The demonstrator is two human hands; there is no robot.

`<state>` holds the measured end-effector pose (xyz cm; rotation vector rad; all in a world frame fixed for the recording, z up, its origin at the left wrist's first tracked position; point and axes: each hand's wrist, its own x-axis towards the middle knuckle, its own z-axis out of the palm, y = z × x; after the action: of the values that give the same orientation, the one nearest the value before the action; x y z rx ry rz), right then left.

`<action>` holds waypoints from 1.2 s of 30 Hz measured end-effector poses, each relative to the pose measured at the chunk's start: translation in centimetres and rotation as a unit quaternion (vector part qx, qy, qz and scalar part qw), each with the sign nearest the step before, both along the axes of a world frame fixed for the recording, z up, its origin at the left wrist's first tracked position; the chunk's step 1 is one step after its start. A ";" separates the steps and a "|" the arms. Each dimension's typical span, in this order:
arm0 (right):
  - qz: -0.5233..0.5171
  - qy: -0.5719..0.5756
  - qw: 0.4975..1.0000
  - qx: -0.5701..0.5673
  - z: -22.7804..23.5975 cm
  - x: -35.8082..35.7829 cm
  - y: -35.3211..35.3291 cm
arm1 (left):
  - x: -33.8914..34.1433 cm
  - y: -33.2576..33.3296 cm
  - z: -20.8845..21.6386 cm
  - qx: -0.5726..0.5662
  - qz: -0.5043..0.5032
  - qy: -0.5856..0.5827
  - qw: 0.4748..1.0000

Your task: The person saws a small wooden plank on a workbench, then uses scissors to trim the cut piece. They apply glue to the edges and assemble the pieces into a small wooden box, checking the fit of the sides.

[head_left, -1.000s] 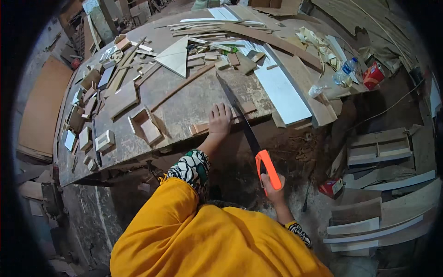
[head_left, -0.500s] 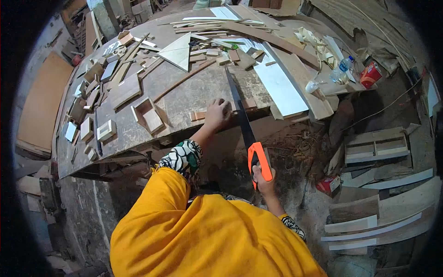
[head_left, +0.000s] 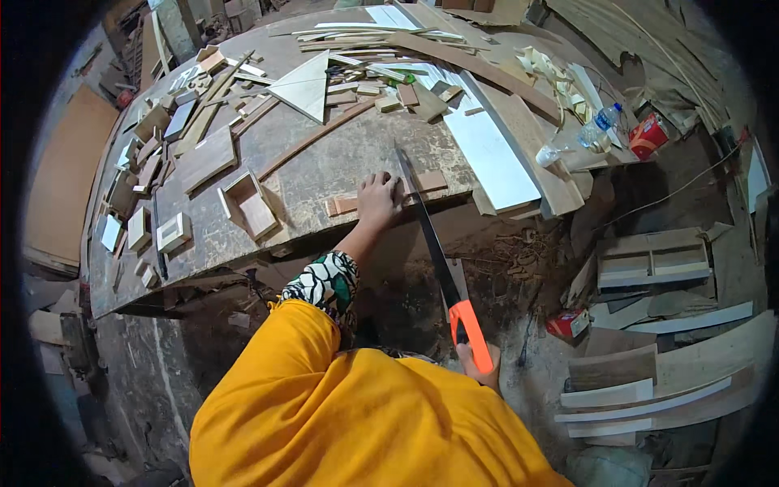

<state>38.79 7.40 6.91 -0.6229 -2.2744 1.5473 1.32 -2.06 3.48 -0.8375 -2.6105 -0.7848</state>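
Note:
A narrow reddish-brown wooden strip [head_left: 431, 181] lies along the front edge of the workbench [head_left: 312, 195]. My left hand [head_left: 380, 200] presses down on the strip's middle, its fingers curled over it. My right hand [head_left: 482, 365] grips the orange handle of a handsaw [head_left: 436, 252], low near my body. The dark blade slants up and left, crossing the strip just right of my left fingers; its tip is above the bench top. Part of my right hand is behind the handle, and my right forearm is hidden by the yellow garment.
Small open wooden boxes [head_left: 248, 204] and offcuts crowd the bench's left side. A pale triangular board [head_left: 300, 88] and long strips lie farther back. To the right are a white board [head_left: 493, 154], a plastic bottle [head_left: 600, 123] and a red carton [head_left: 647, 136]. Boards [head_left: 613, 369] lie on the floor at right.
My right hand has drawn the handsaw back toward my body, down and slightly right. More of the strip shows right of the blade. My left hand stays on the strip; the view has shifted slightly.

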 end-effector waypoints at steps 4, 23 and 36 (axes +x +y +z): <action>0.047 0.036 0.996 -0.072 0.0 -9.8 1.3 | -0.1 0.6 -0.5 0.006 -0.007 0.022 1.000; 0.043 0.020 0.997 -0.058 2.6 -7.0 0.2 | -0.2 0.2 0.3 -0.023 0.010 0.025 0.999; 0.012 0.062 0.997 -0.042 0.5 -6.8 -0.6 | 1.0 0.9 -1.4 -0.167 0.033 0.143 0.975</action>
<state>31.99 6.82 7.45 -0.5069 -2.1424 1.6535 2.28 -1.14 2.11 -0.8711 -2.5235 -0.1875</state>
